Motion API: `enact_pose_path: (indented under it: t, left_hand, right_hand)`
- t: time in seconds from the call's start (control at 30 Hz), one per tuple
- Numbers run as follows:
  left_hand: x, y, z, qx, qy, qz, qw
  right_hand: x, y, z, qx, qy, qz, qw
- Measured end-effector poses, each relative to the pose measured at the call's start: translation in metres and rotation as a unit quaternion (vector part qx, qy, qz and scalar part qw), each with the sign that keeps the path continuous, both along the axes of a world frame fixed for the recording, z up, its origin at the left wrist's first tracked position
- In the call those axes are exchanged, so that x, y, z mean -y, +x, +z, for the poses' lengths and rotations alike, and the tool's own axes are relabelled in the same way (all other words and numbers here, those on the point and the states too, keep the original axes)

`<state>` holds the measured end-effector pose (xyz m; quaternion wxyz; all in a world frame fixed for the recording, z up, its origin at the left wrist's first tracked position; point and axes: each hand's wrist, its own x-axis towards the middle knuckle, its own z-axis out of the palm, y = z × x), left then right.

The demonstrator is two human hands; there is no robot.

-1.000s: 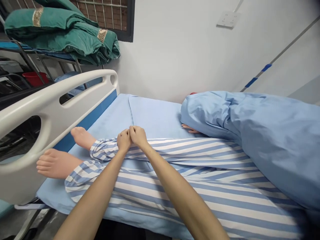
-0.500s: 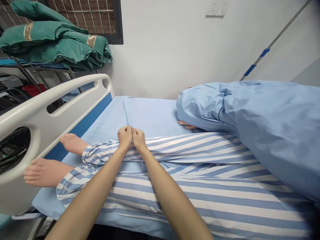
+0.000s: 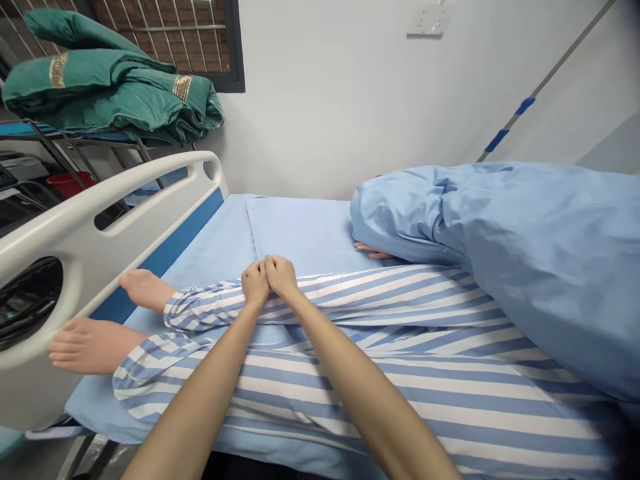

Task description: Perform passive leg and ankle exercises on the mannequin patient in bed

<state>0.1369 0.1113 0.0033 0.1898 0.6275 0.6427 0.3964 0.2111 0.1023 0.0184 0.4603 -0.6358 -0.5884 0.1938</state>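
My left hand (image 3: 255, 283) and my right hand (image 3: 281, 275) are both closed, their knuckles side by side and touching. They are at the far leg of a lying mannequin-like figure in blue-and-white striped trousers (image 3: 380, 297). Whatever the fingers may hold is hidden beneath them. A light blue bed sheet (image 3: 305, 227) spreads beyond the hands, and a straight edge or crease in it runs down to them. Two bare feet (image 3: 100, 347) stick out of the trouser legs on the left.
A white footboard (image 3: 150, 200) with cut-out handles closes off the bed's left end. On the right, a bunched light blue quilt (image 3: 530, 253) covers the upper body, with some fingers (image 3: 373, 251) showing under its edge. Green folded bedding (image 3: 115, 93) lies on a rack behind.
Both closed hands have shifted slightly to the right, still touching. The legs and quilt stay where they were; the view has moved a little.
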Motion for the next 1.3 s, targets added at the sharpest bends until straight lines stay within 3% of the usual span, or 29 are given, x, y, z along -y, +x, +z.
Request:
enact_pose_path:
  t: [0.07, 0.17, 0.4, 0.63, 0.77, 0.87, 0.97, 1.07, 1.17, 1.3]
  left_hand:
    - [0.002, 0.002, 0.001, -0.015, -0.004, -0.002, 1.000]
    - [0.005, 0.004, 0.001, -0.029, 0.000, -0.002, 1.000]
    - [0.003, 0.007, 0.005, -0.023, -0.005, -0.010, 1.000]
    - [-0.005, 0.043, 0.010, 0.157, -0.021, 0.024, 0.987]
    - [0.003, 0.050, 0.006, 0.100, 0.001, 0.006, 0.995]
    - [0.007, 0.048, 0.005, 0.054, -0.002, 0.002, 0.999]
    - [0.008, 0.047, 0.006, 0.016, -0.013, -0.004, 1.000]
    - [0.010, 0.050, 0.008, -0.010, -0.016, -0.012, 1.000]
    - [0.013, 0.053, 0.008, -0.022, -0.011, -0.008, 1.000]
    - [0.012, 0.053, 0.006, -0.018, -0.001, -0.014, 1.000]
  right_hand:
    - [0.004, 0.008, 0.003, 0.077, 0.004, 0.010, 0.997]
    - [0.008, 0.016, -0.001, 0.089, 0.008, 0.009, 0.996]
    - [0.006, 0.021, -0.016, -0.048, 0.043, -0.005, 0.998]
    - [0.005, 0.030, -0.013, -0.203, 0.061, 0.012, 0.977]
    - [0.001, 0.031, -0.017, -0.262, 0.063, 0.004, 0.963]
    - [0.001, 0.033, -0.013, -0.221, 0.037, -0.010, 0.975]
    - [0.005, 0.043, -0.003, -0.060, 0.007, -0.023, 0.998]
    - [0.012, 0.057, 0.003, 0.093, 0.011, -0.033, 0.995]
    - [0.017, 0.066, -0.003, 0.113, 0.003, -0.050, 0.992]
    - [0.015, 0.069, -0.015, 0.058, 0.005, -0.046, 0.997]
